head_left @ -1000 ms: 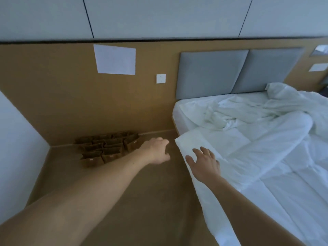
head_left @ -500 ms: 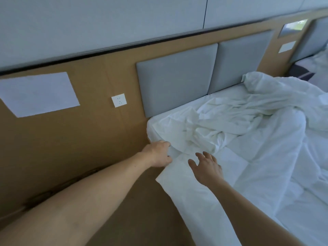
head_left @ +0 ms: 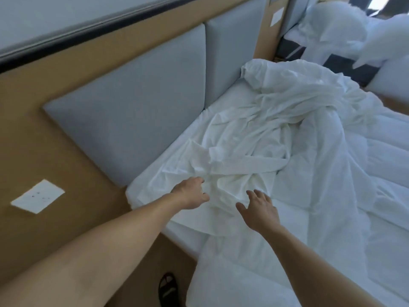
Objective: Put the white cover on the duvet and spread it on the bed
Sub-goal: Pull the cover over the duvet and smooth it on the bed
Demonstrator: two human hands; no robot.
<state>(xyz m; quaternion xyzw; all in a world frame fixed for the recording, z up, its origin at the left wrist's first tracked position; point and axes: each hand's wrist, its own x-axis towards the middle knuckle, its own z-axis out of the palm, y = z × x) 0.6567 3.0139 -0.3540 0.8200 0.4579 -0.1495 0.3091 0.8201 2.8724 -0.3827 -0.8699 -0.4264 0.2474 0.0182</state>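
Observation:
The white cover (head_left: 243, 156) lies crumpled in folds at the head end of the bed (head_left: 230, 96). The thicker white duvet (head_left: 345, 196) lies bunched across the bed's right side, and one part of it hangs over the near edge. My left hand (head_left: 191, 193) is at the cover's near left folds, thumb and fingers loosely curled and apart, with fabric just in front of them. To its right, my right hand (head_left: 259, 210) hovers over the cover with its fingers spread, and grips nothing.
Two grey padded headboard panels (head_left: 132, 107) back the bed on a wooden wall with a white socket (head_left: 37, 196). A foot in a dark sandal (head_left: 168, 289) stands on the floor by the bed. A second bed (head_left: 332, 29) with white bedding is at the top right.
The view has swung right and closer to the bed head. Both hands moved from the duvet's hanging corner up to the crumpled cover near the headboard.

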